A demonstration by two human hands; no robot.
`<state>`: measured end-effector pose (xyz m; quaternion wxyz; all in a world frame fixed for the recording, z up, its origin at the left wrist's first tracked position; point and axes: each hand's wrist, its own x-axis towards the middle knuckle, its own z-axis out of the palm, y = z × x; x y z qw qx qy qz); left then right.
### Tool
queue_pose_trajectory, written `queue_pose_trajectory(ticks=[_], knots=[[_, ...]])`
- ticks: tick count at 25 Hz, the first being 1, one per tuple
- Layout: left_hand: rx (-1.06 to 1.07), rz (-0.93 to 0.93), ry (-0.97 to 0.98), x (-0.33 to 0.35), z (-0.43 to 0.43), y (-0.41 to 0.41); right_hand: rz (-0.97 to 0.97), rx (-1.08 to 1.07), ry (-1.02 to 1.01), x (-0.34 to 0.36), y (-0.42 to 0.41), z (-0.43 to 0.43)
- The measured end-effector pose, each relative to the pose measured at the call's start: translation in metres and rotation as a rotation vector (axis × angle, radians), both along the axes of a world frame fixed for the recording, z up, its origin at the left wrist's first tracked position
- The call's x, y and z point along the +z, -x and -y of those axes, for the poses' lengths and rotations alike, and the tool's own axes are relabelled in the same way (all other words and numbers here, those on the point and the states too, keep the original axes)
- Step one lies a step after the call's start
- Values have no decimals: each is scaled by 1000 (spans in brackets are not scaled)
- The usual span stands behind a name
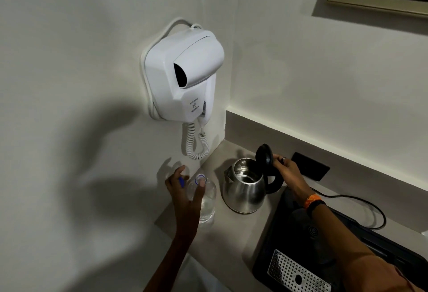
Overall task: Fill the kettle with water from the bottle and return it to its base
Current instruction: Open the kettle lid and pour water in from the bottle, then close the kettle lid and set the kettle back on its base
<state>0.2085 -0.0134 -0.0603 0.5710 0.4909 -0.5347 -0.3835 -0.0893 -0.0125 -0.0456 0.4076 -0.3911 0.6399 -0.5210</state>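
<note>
round steel kettle [245, 193], right fingers [278, 160] pinching black lid [264, 153], left fingers [201, 185] gripping clear bottle [208, 201]

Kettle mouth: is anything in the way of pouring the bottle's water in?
Nothing visible. The right hand holds the lid tipped up, so the kettle is open. The uncapped bottle stands beside it in the left hand, with bare counter between.

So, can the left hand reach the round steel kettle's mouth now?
Probably yes. The right hand holds the black lid up, the steel kettle's mouth is open, and only bare counter lies between it and the left hand on the clear plastic bottle.
</note>
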Motion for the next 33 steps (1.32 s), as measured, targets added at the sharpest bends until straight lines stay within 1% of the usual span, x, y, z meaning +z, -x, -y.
queue_pose_trajectory(ticks=[1,2,5,7,9,11,14,17,20,23,25,26,31,33], knots=[[6,-50,30,11,3,5,-1,0,4,1,-1,-1],[18,-55,59,20,7,9,-4,1,6,3,-3,-2],[-4,2,77,29,11,20,-9,-8,-1,6,-6,-4],[-54,99,102,23,10,21,-19,-3,-18,8,-9,-4],[-89,237,173,14,12,20,-39,9,-34,9,-10,-5],[-110,289,214,6,14,16,-59,17,-45,11,-10,-6],[-139,319,249,-2,14,10,-84,26,-31,11,-10,-6],[-204,279,236,-2,16,7,-113,39,-29,13,-11,-7],[-296,166,200,2,20,2,-152,31,-35,14,-14,-4],[-362,-18,82,5,24,-3,-292,12,-63,12,-20,5],[-350,-134,42,5,23,-9,-408,-25,-84,10,-25,10],[-334,-158,21,6,24,-12,-460,-41,-90,8,-27,11],[-326,-125,-36,5,25,-15,-777,-31,-183,-12,-44,19],[-314,-85,-40,6,24,-13,-834,-46,-213,-16,-47,22]])
